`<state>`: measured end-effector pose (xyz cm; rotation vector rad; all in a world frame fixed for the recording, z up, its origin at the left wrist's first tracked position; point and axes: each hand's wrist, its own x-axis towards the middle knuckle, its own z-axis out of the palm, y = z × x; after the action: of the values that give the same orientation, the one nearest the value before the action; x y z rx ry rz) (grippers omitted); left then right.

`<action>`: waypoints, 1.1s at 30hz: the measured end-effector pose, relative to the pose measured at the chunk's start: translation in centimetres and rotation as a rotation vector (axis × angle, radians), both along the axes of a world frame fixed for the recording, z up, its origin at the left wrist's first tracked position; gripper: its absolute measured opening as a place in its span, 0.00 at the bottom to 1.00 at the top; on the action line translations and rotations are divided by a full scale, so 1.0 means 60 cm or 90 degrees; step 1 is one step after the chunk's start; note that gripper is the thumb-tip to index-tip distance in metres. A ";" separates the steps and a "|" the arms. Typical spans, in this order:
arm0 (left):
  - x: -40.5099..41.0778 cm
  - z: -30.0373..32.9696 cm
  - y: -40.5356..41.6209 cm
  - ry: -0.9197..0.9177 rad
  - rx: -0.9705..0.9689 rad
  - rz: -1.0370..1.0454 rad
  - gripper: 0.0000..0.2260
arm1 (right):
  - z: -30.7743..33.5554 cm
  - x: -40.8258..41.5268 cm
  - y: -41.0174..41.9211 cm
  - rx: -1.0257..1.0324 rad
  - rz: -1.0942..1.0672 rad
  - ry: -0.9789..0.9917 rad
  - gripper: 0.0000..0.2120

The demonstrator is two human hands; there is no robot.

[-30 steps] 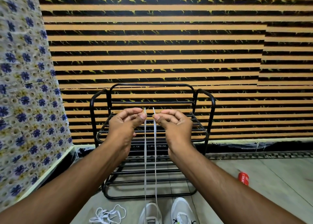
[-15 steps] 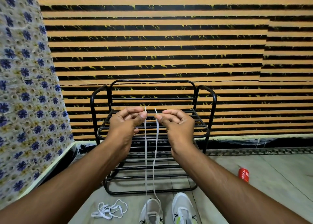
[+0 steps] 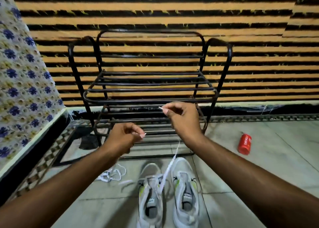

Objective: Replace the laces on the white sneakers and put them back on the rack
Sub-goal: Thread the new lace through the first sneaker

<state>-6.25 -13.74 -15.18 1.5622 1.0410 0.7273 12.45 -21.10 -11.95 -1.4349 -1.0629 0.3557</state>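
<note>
White lace (image 3: 170,165): limp, light, likely slippery, rising from the left sneaker (image 3: 149,193); best held by its stiff tips, pinched by left hand (image 3: 123,138) and right hand (image 3: 183,117).

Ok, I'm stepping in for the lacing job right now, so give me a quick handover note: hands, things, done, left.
Left hand pinches one tip of the new flat white lace; right hand pinches the other tip, higher.
The lace runs down to the left white mesh sneaker; how far it is threaded is too blurred to tell. Right white mesh sneaker shows no lace. A loose white lace pile lies on the floor.
Left: finish lacing both, then set them on the black metal rack.
</note>
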 end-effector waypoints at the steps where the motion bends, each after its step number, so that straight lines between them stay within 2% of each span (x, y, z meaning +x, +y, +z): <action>1: 0.000 -0.035 0.007 0.034 -0.003 -0.002 0.04 | -0.028 0.004 0.007 -0.017 0.006 -0.015 0.07; 5: -0.005 -0.153 0.014 0.145 -0.016 0.005 0.05 | -0.123 0.011 0.021 -0.104 0.056 -0.049 0.06; 8: -0.011 -0.233 0.015 0.210 -0.025 0.012 0.10 | -0.189 0.012 0.021 -0.164 0.091 -0.056 0.06; 11: -0.018 -0.296 0.015 0.234 -0.065 0.009 0.05 | -0.250 0.012 0.020 -0.208 0.106 -0.062 0.06; 14: -0.023 -0.334 0.011 0.279 -0.049 -0.004 0.05 | -0.294 0.011 0.023 -0.231 0.111 -0.042 0.07; 16: -0.024 -0.333 -0.003 0.316 0.003 0.003 0.03 | -0.314 0.009 0.023 -0.244 0.111 -0.054 0.07; 18: -0.023 -0.320 -0.027 0.266 0.040 0.012 0.03 | -0.331 0.008 0.020 -0.251 0.114 -0.065 0.06; 20: -0.027 -0.311 -0.051 0.200 0.074 -0.017 0.11 | -0.348 0.003 0.018 -0.267 0.125 -0.077 0.06; 22: -0.030 -0.312 -0.067 0.182 0.114 -0.090 0.20 | -0.364 -0.004 0.018 -0.297 0.147 -0.102 0.07; 24: -0.026 -0.321 -0.072 0.256 0.142 -0.144 0.23 | -0.377 -0.014 0.016 -0.322 0.163 -0.120 0.07; 27: -0.013 -0.339 -0.068 0.342 0.139 -0.039 0.16 | -0.400 -0.033 0.012 -0.344 0.145 -0.148 0.10; 30: -0.010 -0.353 -0.070 0.305 0.088 0.064 0.11 | -0.418 -0.050 0.012 -0.375 0.110 -0.148 0.10; 33: -0.015 -0.361 -0.073 0.244 0.011 0.104 0.04 | -0.421 -0.058 0.016 -0.377 0.109 -0.125 0.10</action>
<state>-7.13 -18.10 -36.86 1.6841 1.4596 0.5569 9.00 -20.12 -37.21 -1.9350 -1.3103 0.7069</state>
